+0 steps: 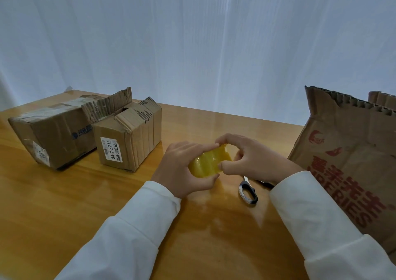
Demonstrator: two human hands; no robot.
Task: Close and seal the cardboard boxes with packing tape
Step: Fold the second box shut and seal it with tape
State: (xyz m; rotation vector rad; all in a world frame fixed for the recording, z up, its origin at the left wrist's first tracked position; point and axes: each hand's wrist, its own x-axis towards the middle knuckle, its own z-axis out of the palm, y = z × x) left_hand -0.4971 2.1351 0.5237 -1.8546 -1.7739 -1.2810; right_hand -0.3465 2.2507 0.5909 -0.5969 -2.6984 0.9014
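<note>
A pale curtain (192,44) hangs behind a glossy wooden tabletop (64,204) that fills the lower view. At three o'clock stands the biggest thing, a printed carton (347,172) with red lettering, its torn flap raised and unsealed. At nine o'clock lies a taped-over box (53,134), looking already closed, and just beside it, touching or nearly so, a small labelled box (128,142) whose crumpled flaps stand half open. A pair of scissors (248,192) rests on the wood at about five o'clock from centre, partly hidden under the right sleeve.

Dead centre, the roll of yellow packing tape (206,162) is held above the wood between both hands. The left hand (182,168) grips it, fingers and thumb curled around its outer face; the right hand (248,157) pinches at its right edge, seemingly hunting for the loose end.

To do this well, I would say: keep the left grip steady, scrape a fingernail along the roll until the edge lifts, then peel evenly so the tape does not split into slivers.
</note>
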